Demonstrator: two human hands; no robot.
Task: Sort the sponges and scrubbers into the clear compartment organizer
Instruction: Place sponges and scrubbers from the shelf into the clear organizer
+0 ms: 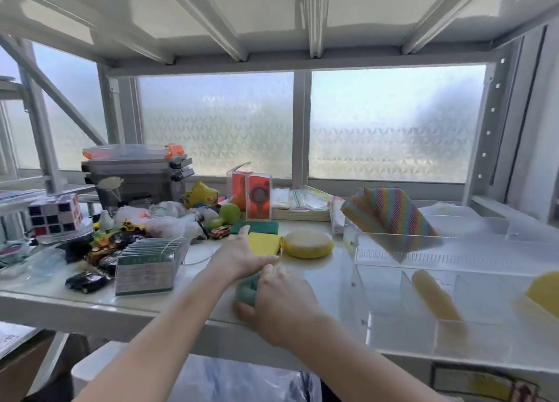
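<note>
Your right hand (281, 298) is curled around the soft teal-green scrubber (248, 286), gripping it at the near edge of the white counter (317, 268). Your left hand (239, 253) lies flat and open just beyond it, fingers pointing away toward the yellow rectangular sponge (263, 243), holding nothing that shows. The clear acrylic compartment organizer (375, 280) stands to the right of the scrubber, so your right hand is the nearer one and the carry runs rightward over the organizer's left wall. Already inside it are a pale yellow long sponge (435, 295) leaning in a front compartment, a rainbow-striped cloth (390, 217) tilted in the back one, and a yellow piece (544, 292) cut off by the frame edge. Most of the scrubber is hidden under your right hand, so you cannot judge its long axis. A thin yellowish strand between your hands is too blurred to identify.
</note>
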